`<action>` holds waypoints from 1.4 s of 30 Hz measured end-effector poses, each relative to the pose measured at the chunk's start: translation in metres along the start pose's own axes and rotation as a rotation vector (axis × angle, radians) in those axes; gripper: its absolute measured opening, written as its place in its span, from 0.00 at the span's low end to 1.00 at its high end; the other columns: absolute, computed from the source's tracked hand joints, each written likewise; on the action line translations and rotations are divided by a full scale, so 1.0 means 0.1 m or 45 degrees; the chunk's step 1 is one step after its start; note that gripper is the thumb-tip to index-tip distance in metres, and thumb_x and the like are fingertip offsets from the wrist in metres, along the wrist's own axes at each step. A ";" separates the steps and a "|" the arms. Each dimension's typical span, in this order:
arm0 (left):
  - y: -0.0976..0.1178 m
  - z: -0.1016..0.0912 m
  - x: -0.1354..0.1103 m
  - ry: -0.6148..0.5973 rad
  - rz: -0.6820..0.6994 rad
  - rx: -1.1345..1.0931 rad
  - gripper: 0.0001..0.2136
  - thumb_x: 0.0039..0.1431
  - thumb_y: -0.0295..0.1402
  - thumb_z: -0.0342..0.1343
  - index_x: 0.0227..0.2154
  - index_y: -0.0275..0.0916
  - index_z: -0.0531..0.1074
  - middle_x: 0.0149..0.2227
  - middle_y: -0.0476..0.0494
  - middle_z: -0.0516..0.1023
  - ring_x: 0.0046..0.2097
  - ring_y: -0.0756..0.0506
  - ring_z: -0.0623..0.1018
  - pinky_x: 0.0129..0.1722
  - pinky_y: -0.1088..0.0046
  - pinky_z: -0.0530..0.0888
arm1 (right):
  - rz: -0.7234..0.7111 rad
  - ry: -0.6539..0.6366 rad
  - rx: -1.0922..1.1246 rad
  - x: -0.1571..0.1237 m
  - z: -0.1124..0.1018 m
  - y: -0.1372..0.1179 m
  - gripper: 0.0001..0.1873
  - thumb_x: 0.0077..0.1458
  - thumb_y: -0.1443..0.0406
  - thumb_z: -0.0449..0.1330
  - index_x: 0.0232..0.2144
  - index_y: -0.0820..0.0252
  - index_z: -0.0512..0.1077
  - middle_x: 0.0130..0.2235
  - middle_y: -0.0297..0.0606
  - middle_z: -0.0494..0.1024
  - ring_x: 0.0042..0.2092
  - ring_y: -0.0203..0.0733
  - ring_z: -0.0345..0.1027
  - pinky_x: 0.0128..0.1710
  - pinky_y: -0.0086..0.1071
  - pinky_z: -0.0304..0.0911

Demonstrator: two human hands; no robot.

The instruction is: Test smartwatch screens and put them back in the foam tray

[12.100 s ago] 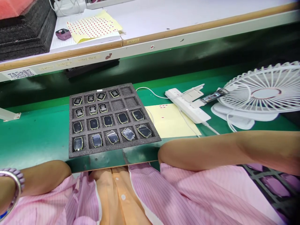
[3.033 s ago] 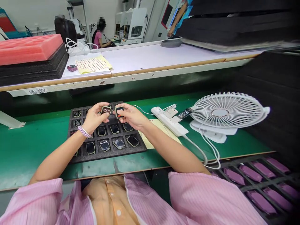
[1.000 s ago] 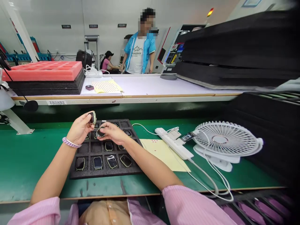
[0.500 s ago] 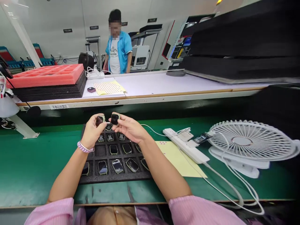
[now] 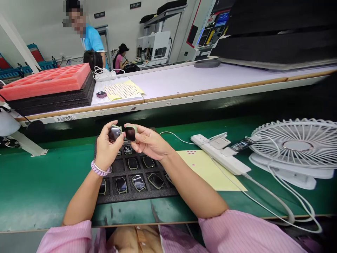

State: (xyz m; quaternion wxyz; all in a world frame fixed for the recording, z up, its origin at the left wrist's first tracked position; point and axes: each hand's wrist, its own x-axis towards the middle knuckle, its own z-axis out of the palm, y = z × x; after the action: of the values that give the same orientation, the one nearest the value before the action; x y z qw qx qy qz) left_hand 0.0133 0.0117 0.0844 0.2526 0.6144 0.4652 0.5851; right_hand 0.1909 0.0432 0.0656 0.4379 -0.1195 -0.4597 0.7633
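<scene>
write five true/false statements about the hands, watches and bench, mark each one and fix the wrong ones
1. The left grip holds a first watch. True.
2. The right grip holds nothing. False: the right grip holds a second watch.
3. The foam tray below the hands has watches lying in it. True.
4. The white fan stands left of the power strip in the picture. False: the white fan is to the right of the power strip.
5. Red foam rests on top of a black foam stack. True.
</scene>
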 end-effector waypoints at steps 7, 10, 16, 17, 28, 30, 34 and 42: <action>0.00 0.01 -0.02 -0.002 -0.007 -0.017 0.21 0.54 0.38 0.63 0.51 0.40 0.73 0.34 0.49 0.69 0.33 0.49 0.70 0.36 0.71 0.73 | 0.022 0.013 0.047 0.01 0.00 0.00 0.28 0.49 0.60 0.80 0.52 0.55 0.80 0.42 0.35 0.82 0.30 0.30 0.70 0.28 0.25 0.70; -0.01 0.02 -0.02 -0.008 -0.025 -0.043 0.21 0.54 0.38 0.63 0.51 0.40 0.72 0.35 0.48 0.69 0.35 0.48 0.72 0.40 0.69 0.76 | 0.023 0.000 0.068 0.01 0.00 0.01 0.28 0.49 0.60 0.80 0.52 0.54 0.80 0.39 0.33 0.81 0.30 0.31 0.71 0.28 0.24 0.70; -0.02 0.02 -0.01 -0.008 -0.032 -0.027 0.21 0.54 0.38 0.63 0.50 0.40 0.72 0.35 0.48 0.69 0.36 0.48 0.73 0.43 0.68 0.78 | 0.025 0.000 0.040 0.01 -0.02 0.02 0.29 0.49 0.61 0.79 0.53 0.55 0.78 0.44 0.35 0.83 0.29 0.31 0.71 0.28 0.26 0.70; -0.03 0.02 -0.01 -0.006 -0.034 -0.031 0.21 0.54 0.38 0.63 0.50 0.40 0.72 0.36 0.48 0.69 0.36 0.47 0.74 0.43 0.68 0.78 | 0.022 0.001 0.033 0.01 -0.01 0.02 0.29 0.49 0.61 0.79 0.53 0.55 0.78 0.42 0.35 0.83 0.29 0.31 0.70 0.27 0.26 0.69; -0.04 0.00 -0.02 0.006 0.050 0.080 0.17 0.56 0.33 0.62 0.49 0.39 0.74 0.35 0.48 0.72 0.33 0.49 0.72 0.36 0.73 0.74 | -0.005 0.021 0.030 0.01 0.02 0.02 0.30 0.46 0.59 0.81 0.51 0.54 0.79 0.43 0.34 0.82 0.29 0.31 0.68 0.28 0.27 0.65; -0.03 0.00 -0.02 0.000 0.055 0.115 0.17 0.56 0.31 0.61 0.49 0.39 0.74 0.35 0.48 0.73 0.33 0.49 0.72 0.34 0.74 0.73 | -0.021 0.043 0.025 0.00 0.02 0.02 0.30 0.46 0.59 0.81 0.50 0.54 0.78 0.43 0.35 0.82 0.29 0.31 0.68 0.28 0.27 0.65; -0.03 0.00 -0.02 -0.002 0.020 0.072 0.19 0.54 0.33 0.59 0.51 0.39 0.72 0.35 0.48 0.72 0.33 0.49 0.71 0.34 0.74 0.71 | -0.052 0.069 -0.014 -0.01 0.04 0.01 0.29 0.48 0.59 0.79 0.51 0.54 0.78 0.44 0.37 0.83 0.30 0.32 0.66 0.29 0.28 0.65; -0.04 0.02 -0.02 -0.018 0.025 0.008 0.20 0.52 0.36 0.60 0.50 0.38 0.73 0.34 0.49 0.71 0.33 0.50 0.72 0.34 0.74 0.73 | -0.060 0.024 0.047 -0.02 0.06 0.02 0.29 0.47 0.59 0.80 0.51 0.55 0.78 0.43 0.35 0.82 0.29 0.31 0.67 0.27 0.26 0.64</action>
State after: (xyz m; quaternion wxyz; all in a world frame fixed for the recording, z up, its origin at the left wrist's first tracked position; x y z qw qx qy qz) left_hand 0.0142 0.0122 0.0800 0.2482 0.6239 0.4593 0.5816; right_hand 0.1875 0.0379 0.0663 0.4621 -0.1077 -0.4439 0.7601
